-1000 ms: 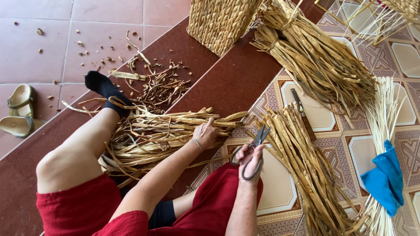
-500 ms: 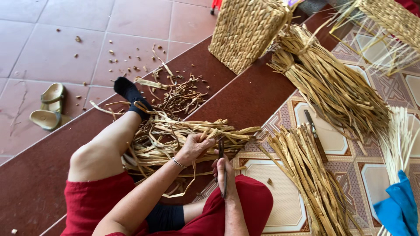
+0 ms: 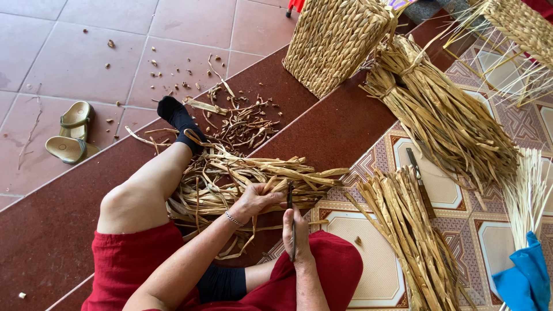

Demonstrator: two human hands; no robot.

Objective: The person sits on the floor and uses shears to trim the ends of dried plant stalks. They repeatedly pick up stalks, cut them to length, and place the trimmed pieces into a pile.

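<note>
I sit on the tiled floor with a loose pile of dried, flat straw strands (image 3: 230, 173) lying across my outstretched leg. My left hand (image 3: 256, 198) grips a few strands at the pile's near edge. Just to its right, my right hand (image 3: 295, 233) holds dark scissors (image 3: 291, 196), their blades pointing away from me and touching the strands beside the left fingers. Whether the blades are apart is unclear.
A tied straw bundle (image 3: 412, 242) lies to the right, a bigger one (image 3: 449, 121) beyond it. A knife (image 3: 417, 173) lies between them. A woven basket (image 3: 334, 40) stands ahead. Cut scraps (image 3: 242, 121), sandals (image 3: 69, 135), pale thin stalks (image 3: 527, 196) and a blue cloth (image 3: 521, 282) lie around.
My right hand has carried the scissors left from the side bundle to the pile beside my left hand. The left hand has kept its hold on the strands.
</note>
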